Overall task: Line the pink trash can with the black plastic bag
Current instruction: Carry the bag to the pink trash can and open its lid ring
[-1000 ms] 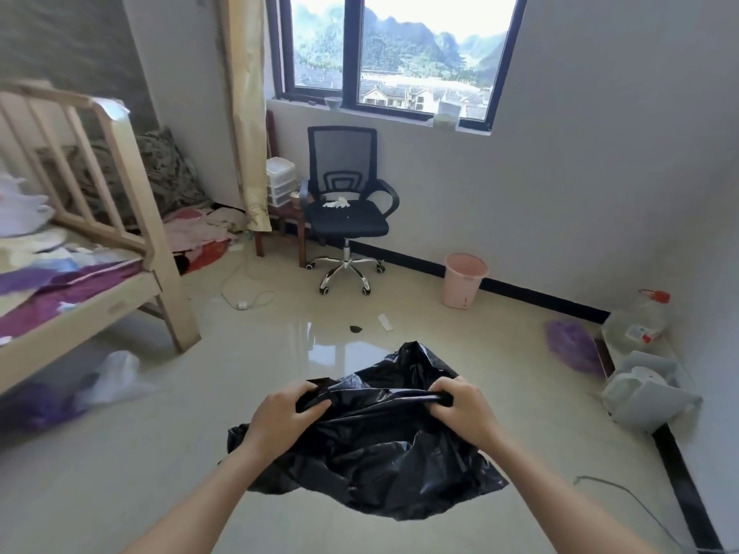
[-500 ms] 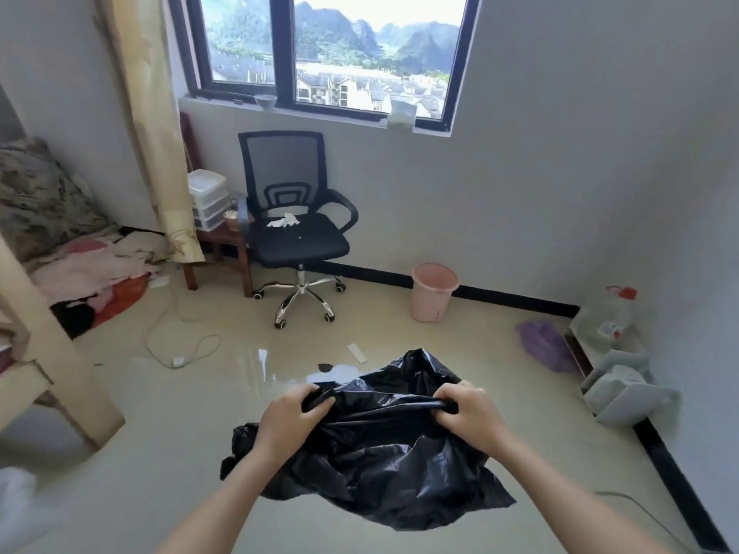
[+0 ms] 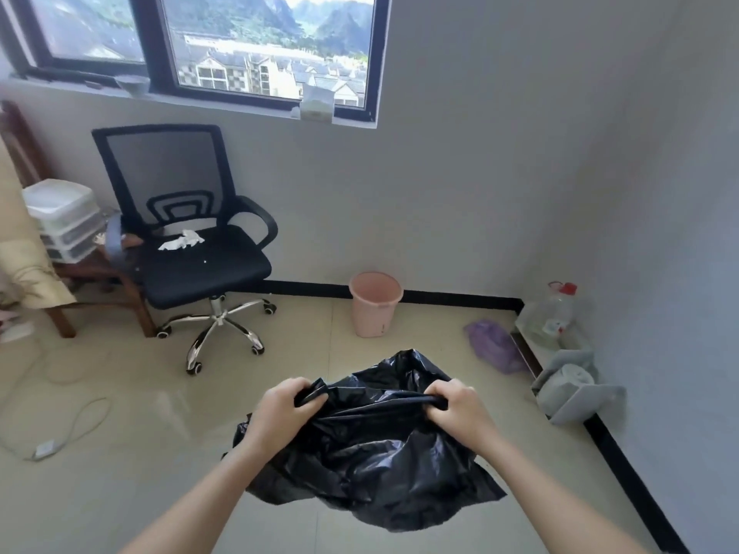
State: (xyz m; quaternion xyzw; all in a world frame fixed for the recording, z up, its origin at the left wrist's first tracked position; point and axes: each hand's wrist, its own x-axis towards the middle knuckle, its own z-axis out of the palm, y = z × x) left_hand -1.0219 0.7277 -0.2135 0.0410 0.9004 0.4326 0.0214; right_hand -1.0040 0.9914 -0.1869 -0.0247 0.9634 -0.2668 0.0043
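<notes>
The black plastic bag (image 3: 372, 453) hangs crumpled in front of me, above the floor. My left hand (image 3: 282, 409) grips the bag's top edge on the left side, and my right hand (image 3: 460, 407) grips the same edge on the right. The bag's mouth is stretched between them, its body billowing below. The pink trash can (image 3: 375, 303) stands upright and empty-looking on the floor against the far wall, straight ahead beyond the bag and apart from it.
A black office chair (image 3: 188, 241) with white paper on its seat stands left of the can. A purple bag (image 3: 494, 345), a water jug (image 3: 554, 313) and grey items (image 3: 572, 387) lie along the right wall. A white cable (image 3: 68, 417) trails on the floor at left.
The view has swung right and moved closer to the wall; the bed left the frame and the pink can looks nearer. Both hands keep the same grip on the bag.
</notes>
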